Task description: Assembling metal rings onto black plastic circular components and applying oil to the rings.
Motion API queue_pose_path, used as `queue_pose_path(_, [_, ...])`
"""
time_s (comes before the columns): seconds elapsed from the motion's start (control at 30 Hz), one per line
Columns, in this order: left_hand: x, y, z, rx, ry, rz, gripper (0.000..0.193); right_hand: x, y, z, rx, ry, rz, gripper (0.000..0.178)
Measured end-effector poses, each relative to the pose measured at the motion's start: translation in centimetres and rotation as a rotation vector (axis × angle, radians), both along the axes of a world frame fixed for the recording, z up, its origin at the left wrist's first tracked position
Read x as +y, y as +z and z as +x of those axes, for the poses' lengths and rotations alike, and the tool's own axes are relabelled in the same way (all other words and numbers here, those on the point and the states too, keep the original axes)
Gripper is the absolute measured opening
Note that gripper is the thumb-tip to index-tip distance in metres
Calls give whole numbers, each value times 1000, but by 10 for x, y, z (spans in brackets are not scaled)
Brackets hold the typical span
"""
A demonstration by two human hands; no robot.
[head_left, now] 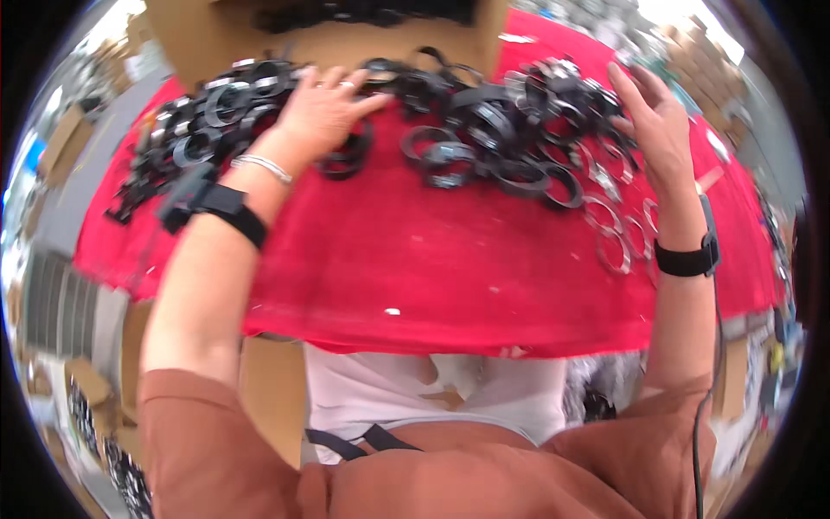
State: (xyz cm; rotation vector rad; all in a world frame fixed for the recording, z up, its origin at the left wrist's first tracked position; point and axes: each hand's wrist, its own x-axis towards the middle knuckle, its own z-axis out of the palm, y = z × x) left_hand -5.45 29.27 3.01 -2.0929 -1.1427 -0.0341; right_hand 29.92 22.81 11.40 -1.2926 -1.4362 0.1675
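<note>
Desk (337,259): draped in red cloth (484,294); surface creased, near edge curved in view.
Left heap (226,105): dark, loop-shaped bands, some with a grey sheen, piled loosely.
Middle-to-right heap (491,125): similar dark bands, overlapping.
Silver-coloured hoops (609,230): thin, clustered at the heap's near right side.
Cardboard box (346,45): at far edge.
White scrap (392,311): near front edge.
</note>
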Motion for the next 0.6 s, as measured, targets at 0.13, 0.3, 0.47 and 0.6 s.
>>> queue_pose_path(0.13, [24, 17, 3, 141, 74, -175, 22, -47, -3, 67, 12, 61, -162, 37])
queue_pose_path(0.3, [22, 35, 10, 85, -6, -283, 26, -101, -69, 109, -128, -122, -472, 50])
queue_pose_path(0.47, [-21, 57, 13, -369, -81, -246, 34, -109, -112, 88, -630, -295, -479, 78])
queue_pose_path(0.6, [-71, 58, 23, -936, -160, -441, 28, -101, -115, 82, -658, -298, -470, 75])
